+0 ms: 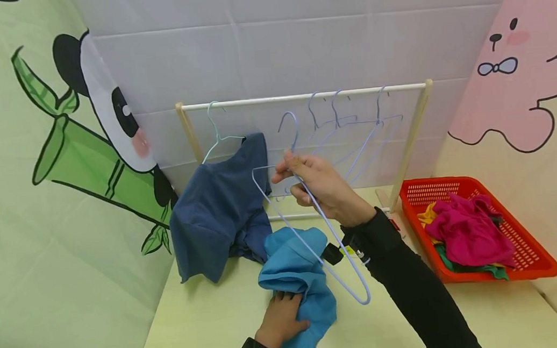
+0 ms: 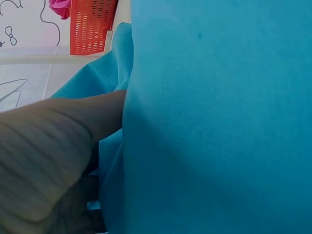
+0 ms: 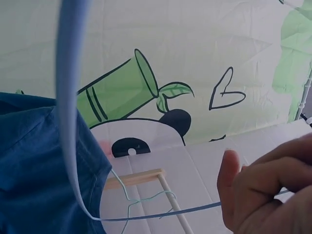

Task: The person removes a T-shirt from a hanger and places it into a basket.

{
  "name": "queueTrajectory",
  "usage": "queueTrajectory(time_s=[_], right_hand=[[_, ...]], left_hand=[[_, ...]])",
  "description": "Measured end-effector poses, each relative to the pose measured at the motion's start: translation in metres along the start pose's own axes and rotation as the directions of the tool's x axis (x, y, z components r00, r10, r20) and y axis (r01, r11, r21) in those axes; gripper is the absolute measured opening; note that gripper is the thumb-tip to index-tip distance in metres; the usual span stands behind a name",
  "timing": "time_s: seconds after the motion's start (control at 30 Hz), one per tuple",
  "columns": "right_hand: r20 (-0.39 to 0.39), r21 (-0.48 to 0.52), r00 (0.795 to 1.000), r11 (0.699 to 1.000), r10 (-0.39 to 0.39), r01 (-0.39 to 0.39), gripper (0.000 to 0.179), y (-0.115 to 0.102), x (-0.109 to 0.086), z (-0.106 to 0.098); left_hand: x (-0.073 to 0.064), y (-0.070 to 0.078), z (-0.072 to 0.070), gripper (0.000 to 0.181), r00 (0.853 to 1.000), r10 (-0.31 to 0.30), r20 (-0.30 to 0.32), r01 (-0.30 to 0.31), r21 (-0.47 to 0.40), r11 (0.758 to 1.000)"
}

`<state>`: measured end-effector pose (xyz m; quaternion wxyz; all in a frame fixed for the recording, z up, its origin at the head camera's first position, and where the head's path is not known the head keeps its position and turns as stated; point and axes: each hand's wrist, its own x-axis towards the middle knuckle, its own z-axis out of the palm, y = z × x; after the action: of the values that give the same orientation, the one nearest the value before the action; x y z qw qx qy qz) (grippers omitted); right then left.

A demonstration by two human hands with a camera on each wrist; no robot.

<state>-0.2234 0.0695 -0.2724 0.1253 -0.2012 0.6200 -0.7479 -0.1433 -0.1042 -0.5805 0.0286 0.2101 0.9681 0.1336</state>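
Note:
My right hand (image 1: pixel 320 184) pinches a pale lavender clothes hanger (image 1: pixel 331 229) near its neck and holds it tilted in the air. Below, a light blue garment (image 1: pixel 297 270) lies bunched on the table, partly crossed by the hanger. My left hand (image 1: pixel 281 316) grips this garment, its fingertips hidden under a fold; in the left wrist view, cloth lies between thumb and fingers. A dark blue garment (image 1: pixel 222 199) hangs from a mint-green hanger (image 1: pixel 216 138) at the rack's left end. In the right wrist view, the held hanger (image 3: pixel 146 217) runs into the curled fingers.
A white-barred rack (image 1: pixel 273 99) with wooden posts stands at the back, several lavender hangers (image 1: pixel 378 107) on its right half. On the right sits a red basket (image 1: pixel 530 237) holding pink, yellow and green cloth. Printed fabric walls surround the table (image 1: pixel 197 330).

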Motion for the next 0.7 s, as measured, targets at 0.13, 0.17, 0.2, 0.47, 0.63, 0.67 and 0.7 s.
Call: queueTrajectory(time_s=[0.13,0.17,0.2,0.47,0.63,0.67,0.7], right_hand=[[-0.017,-0.038,1.000,0.999,-0.005,0.005,0.043,-0.005,0.004,0.004],[-0.032,-0.036,1.000,0.999,0.000,-0.001,0.043,-0.006,0.009,0.003],[-0.046,-0.030,0.999,1.000,0.007,-0.008,0.043,-0.007,0.014,0.001],[-0.121,0.052,0.990,0.996,0.074,-0.068,0.038,-0.013,0.069,-0.021],[-0.140,0.100,0.982,0.988,0.129,-0.115,0.041,-0.016,0.098,-0.031],[-0.140,0.107,0.981,0.987,0.138,-0.123,0.041,-0.016,0.103,-0.032],[-0.141,0.115,0.979,0.985,0.144,-0.128,0.041,-0.016,0.107,-0.034]], left_hand=[[0.000,0.001,0.000,0.069,1.000,0.008,-0.008,-0.007,0.014,1.000],[0.000,0.001,0.000,0.069,1.000,0.010,-0.010,-0.010,0.018,1.000],[0.000,0.002,0.001,0.069,1.000,0.014,-0.013,-0.013,0.026,1.000],[-0.003,0.005,0.007,0.065,1.000,0.025,-0.014,-0.024,0.060,0.998],[-0.006,0.007,0.010,0.065,1.000,0.021,-0.015,-0.020,0.062,0.998],[-0.007,0.007,0.011,0.065,0.999,0.024,-0.023,-0.023,0.067,0.998],[-0.007,0.007,0.011,0.065,0.999,0.025,-0.025,-0.023,0.073,0.997]])
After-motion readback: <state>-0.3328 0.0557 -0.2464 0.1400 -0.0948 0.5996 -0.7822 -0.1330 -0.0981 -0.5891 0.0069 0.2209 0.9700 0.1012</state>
